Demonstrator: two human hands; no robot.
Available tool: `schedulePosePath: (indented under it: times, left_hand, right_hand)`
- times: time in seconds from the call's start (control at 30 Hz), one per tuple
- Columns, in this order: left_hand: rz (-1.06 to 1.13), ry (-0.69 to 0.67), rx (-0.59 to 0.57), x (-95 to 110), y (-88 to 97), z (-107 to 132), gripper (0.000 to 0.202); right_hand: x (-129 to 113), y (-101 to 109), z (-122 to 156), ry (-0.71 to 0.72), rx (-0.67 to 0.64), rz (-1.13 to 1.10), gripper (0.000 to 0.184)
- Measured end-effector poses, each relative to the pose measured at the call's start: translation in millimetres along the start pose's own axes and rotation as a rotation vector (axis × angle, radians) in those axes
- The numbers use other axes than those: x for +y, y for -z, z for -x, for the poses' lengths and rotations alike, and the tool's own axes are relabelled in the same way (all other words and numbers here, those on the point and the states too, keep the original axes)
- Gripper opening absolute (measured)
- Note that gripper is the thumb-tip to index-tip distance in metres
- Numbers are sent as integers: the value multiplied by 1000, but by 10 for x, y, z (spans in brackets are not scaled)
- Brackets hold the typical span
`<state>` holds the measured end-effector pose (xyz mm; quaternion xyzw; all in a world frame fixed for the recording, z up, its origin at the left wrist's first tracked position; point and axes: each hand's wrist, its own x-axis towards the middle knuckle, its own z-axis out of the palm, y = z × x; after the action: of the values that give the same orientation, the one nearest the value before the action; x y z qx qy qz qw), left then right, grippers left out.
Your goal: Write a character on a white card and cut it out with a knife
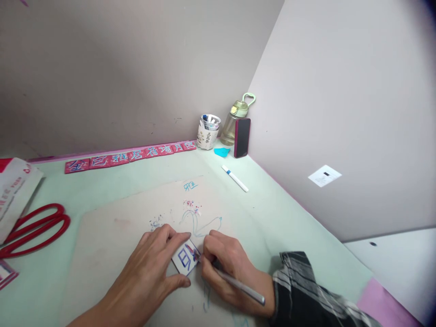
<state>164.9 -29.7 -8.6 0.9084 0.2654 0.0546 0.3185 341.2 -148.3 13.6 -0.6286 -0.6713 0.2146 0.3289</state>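
A small white square block [185, 257] with a blue outlined character lies on the pale board, turned cornerwise. My left hand [155, 261] grips it between thumb and forefinger. In my right hand [228, 265] is a slim, grey metal pen-style craft knife [243, 287], its back end pointing toward me and its tip hidden by my fingers at the block's right edge. Red and blue marks and bits show on the block there. Loose coloured crumbs [192, 206] lie on the board just beyond my hands.
Red tiles with blue characters [129, 156] line the wall. Red-handled scissors [37, 229] and a white package [17, 193] lie left. Toward the back right are a pen jar [207, 132], water bottle [230, 127], upright phone [242, 138], blue scrap [222, 152] and white marker [235, 178].
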Motion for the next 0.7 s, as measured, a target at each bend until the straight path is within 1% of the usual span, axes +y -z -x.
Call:
schedulePosePath:
  times: [0.13, 0.2, 0.27, 0.4, 0.5, 0.6, 0.63, 0.7]
  left_hand:
    - [5, 23, -13, 8, -1, -21, 54]
    - [8, 33, -12, 14, -4, -28, 54]
    - [12, 39, -12, 24, -4, -28, 54]
    - [14, 39, -5, 43, -4, -14, 54]
    - [16, 27, 0, 40, -8, -8, 53]
    - [32, 0, -3, 17, -12, -4, 54]
    - [37, -7, -9, 5, -14, -2, 54]
    - [43, -17, -16, -25, -18, 6, 56]
  right_hand:
    - [-16, -2, -11, 6, 29, 1, 20]
    - [-22, -12, -6, -17, 49, -12, 21]
    - [-24, -28, 0, -72, 76, -49, 24]
    - [-4, -65, -8, -256, 122, -187, 30]
    - [29, -72, -26, -321, 126, -311, 29]
    - [53, -54, -33, -315, 106, -349, 27]
    - [57, -44, -31, -290, 91, -332, 26]
    - [61, -24, -25, -189, 63, -261, 24]
